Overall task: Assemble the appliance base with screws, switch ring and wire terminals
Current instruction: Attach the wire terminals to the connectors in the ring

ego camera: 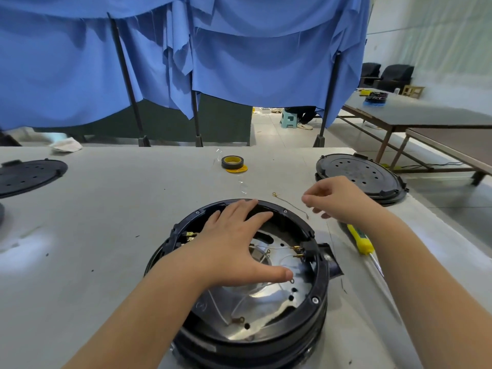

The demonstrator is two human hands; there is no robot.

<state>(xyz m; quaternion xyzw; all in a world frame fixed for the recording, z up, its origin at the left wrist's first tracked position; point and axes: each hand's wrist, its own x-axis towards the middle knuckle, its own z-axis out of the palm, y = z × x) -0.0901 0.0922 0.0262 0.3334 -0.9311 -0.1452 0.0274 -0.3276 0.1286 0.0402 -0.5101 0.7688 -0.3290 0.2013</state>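
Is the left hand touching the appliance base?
Touching. The head view shows the left hand laid flat across the open appliance base, straight fingers resting on its far black rim, thumb spread over the metal plate inside.

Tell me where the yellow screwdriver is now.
In the head view, the yellow screwdriver lies on the table, right of the appliance base, partly under the right forearm.

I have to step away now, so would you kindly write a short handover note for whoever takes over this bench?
Left hand: open, spread flat over the appliance base, fingers on its far rim.
Right hand: fingers curled above the table; whether it holds anything, I cannot tell.
Loose wire with ring terminals lies on the table beyond the base. Yellow screwdriver lies to the right, tape roll further back.
Done: rim screws appear fitted.
Left: several ring terminals inside remain loose.
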